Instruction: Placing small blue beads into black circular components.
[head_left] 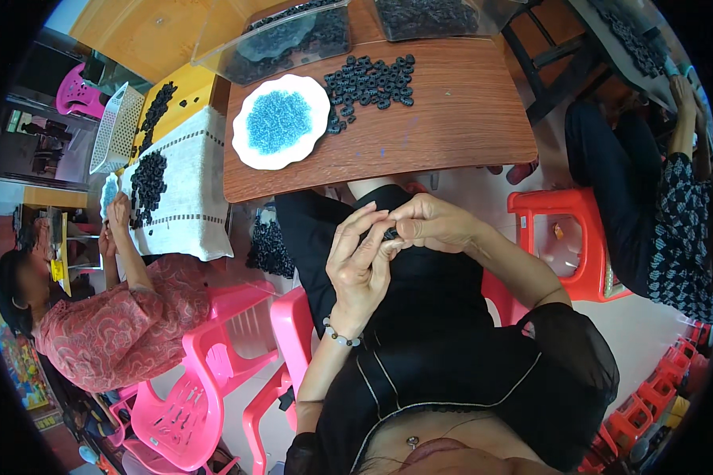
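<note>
Above my lap, just off the table's near edge, my two hands meet over one small black part (390, 233). My left hand (355, 257) has its fingers closed about the part from the left. From the right, my right hand (432, 223) pinches at it with thumb and forefinger, and the fingertips hide much of it. A white scalloped plate (242, 144) of tiny clear-blue pieces (279, 119) stands on the brown table (459, 119). Beside the plate lies a loose pile of small black parts (370, 81) with holes.
Clear plastic bins (293, 43) of black parts stand at the table's far edge. To the left, a person in a red patterned top (127, 332) works at a cloth-covered table (190, 174). Pink chairs (184, 412) stand near them. Another person sits right, by a red stool (562, 237).
</note>
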The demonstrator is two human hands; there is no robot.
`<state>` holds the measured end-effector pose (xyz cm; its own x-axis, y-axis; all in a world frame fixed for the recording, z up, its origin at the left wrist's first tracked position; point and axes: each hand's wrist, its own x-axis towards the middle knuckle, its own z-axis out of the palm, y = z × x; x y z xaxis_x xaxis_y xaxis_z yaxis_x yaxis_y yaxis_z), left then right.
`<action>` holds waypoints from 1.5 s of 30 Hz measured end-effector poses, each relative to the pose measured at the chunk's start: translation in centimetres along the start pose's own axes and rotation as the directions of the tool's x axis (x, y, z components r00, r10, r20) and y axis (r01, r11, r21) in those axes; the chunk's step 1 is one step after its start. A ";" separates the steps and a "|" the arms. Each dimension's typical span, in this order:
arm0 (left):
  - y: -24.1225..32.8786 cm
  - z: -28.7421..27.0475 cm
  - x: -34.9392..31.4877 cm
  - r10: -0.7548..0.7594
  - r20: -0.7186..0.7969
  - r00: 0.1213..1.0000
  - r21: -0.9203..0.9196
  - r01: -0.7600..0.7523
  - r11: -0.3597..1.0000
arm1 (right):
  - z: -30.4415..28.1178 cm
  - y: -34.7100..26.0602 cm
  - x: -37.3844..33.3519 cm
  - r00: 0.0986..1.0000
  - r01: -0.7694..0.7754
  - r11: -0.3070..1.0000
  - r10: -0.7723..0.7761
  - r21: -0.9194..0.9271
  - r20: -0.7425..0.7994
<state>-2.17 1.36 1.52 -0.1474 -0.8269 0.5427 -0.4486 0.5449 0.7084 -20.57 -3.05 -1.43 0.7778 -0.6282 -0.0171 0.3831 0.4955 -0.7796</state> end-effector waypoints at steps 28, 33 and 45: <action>-0.6 -0.5 0.1 -0.234 0.066 0.970 -0.019 0.236 0.972 | -0.6 1.4 1.2 0.981 -0.127 0.915 0.172 0.383 -0.084; -0.4 -0.3 0.3 -0.313 0.062 0.948 -0.033 0.315 0.948 | -1.3 1.8 1.3 0.989 -0.125 0.905 0.148 0.405 -0.025; -1.2 -0.1 -0.1 -0.274 0.067 0.959 -0.018 0.276 0.961 | -1.3 1.8 1.5 0.981 -0.145 0.894 0.187 0.424 -0.058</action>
<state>-1.53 0.78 0.71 -0.0773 -0.9521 0.2960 -0.4556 0.2978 0.8389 -19.40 -3.90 -3.68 0.8053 -0.5584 -0.1991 0.4408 0.7886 -0.4287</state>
